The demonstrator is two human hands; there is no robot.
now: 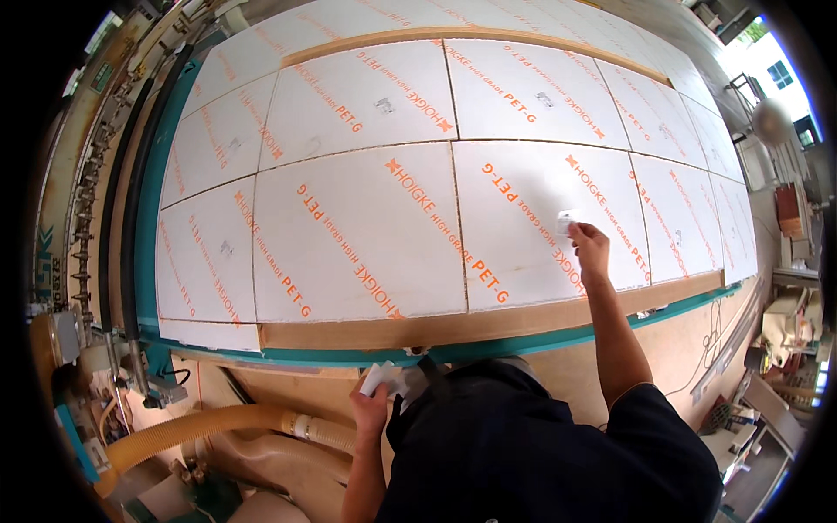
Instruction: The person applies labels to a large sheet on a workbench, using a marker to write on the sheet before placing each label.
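Observation:
Cut rectangular panels [349, 187] under white film with slanted orange print lie side by side on a large teal-edged machine bed. My right hand [590, 249] reaches over a panel right of the middle and pinches a small white label [565, 220] with dark print at its fingertips. Whether the label touches the panel I cannot tell. Low at my waist, in front of the bed's near edge, my left hand [371, 406] is closed on a small bunch of white slips [380, 378]. Similar small patches with dark print [384, 105] show on several other panels.
Brown board strips [366, 332] run along the near and far sides of the panels. The bed's teal edge [488, 350] is just ahead of my body. Dark rails [118, 183] line the left side. A thick yellow ribbed hose [200, 427] curves at lower left.

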